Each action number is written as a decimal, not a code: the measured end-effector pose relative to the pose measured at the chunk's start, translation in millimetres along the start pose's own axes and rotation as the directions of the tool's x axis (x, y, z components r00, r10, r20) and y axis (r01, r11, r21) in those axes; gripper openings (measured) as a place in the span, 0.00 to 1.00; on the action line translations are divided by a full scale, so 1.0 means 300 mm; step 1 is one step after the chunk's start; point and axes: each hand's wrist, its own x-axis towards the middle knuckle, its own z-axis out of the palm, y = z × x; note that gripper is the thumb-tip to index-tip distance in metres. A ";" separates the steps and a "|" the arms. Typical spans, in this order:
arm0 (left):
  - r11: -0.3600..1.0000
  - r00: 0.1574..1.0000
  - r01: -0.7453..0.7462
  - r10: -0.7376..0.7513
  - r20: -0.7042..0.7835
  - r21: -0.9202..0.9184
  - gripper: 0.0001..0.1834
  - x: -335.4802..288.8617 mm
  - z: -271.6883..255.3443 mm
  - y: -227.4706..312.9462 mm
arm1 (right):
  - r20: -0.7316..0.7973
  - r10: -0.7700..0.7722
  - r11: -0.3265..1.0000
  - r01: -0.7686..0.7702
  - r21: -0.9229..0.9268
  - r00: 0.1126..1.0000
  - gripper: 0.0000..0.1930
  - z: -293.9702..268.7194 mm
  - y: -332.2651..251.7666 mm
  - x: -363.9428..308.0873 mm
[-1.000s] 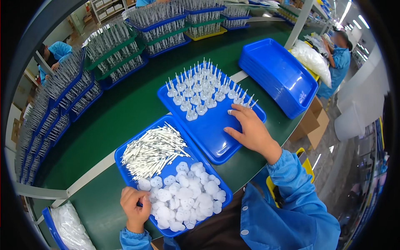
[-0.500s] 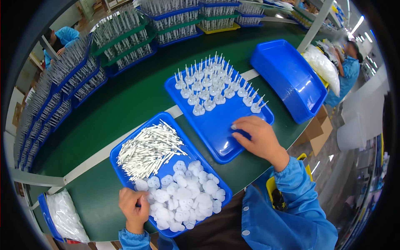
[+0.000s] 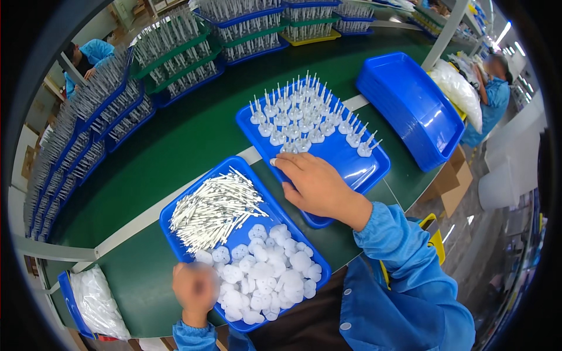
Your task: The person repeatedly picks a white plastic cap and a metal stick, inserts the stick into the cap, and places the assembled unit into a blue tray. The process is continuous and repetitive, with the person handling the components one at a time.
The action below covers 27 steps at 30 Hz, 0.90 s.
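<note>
My left hand [image 3: 195, 291] is curled closed at the left edge of a blue tray [image 3: 239, 235]. Its fingers are partly smeared, and whatever they hold, if anything, is hidden. Beside it lie white translucent flower-shaped plastic discs [image 3: 266, 275]. A heap of thin white sticks [image 3: 216, 207] fills the tray's far part. My right hand [image 3: 310, 181] reaches over the left side of a second blue tray [image 3: 351, 169], fingers extended, thumb apart, with nothing seen in it. Just beyond its fingers stand assembled pieces [image 3: 301, 120], each a thin stick upright on a disc base.
Empty nested blue trays [image 3: 404, 105] stand at the right. Stacked trays of upright pieces [image 3: 175, 50] line the far side and left of the green table [image 3: 170, 152]. A bagged white bundle [image 3: 99, 301] lies at lower left. A person in blue [image 3: 497, 96] is at far right.
My right hand has moved left across its tray, from the bare right part to the left side near the standing pieces. My left hand stays by the discs. The whole view has shifted slightly.
</note>
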 end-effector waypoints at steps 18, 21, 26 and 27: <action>1.000 1.000 -0.018 0.018 0.006 -0.005 0.04 0.005 -0.006 -0.005 | 0.011 0.094 0.984 -0.092 -0.152 0.995 0.13 -0.101 0.182 -0.054; 1.000 1.000 -0.006 0.006 0.010 -0.012 0.04 0.008 -0.003 -0.002 | 0.031 0.037 0.992 -0.033 -0.120 0.999 0.14 -0.091 0.181 -0.045; 1.000 1.000 -0.003 0.003 0.016 -0.006 0.04 0.007 -0.011 0.002 | 0.052 0.070 0.990 -0.062 -0.129 0.996 0.12 -0.083 0.162 -0.025; 1.000 1.000 -0.005 0.005 0.011 -0.004 0.04 0.010 -0.011 0.003 | 0.069 0.073 0.991 -0.064 -0.120 0.995 0.12 -0.082 0.153 -0.030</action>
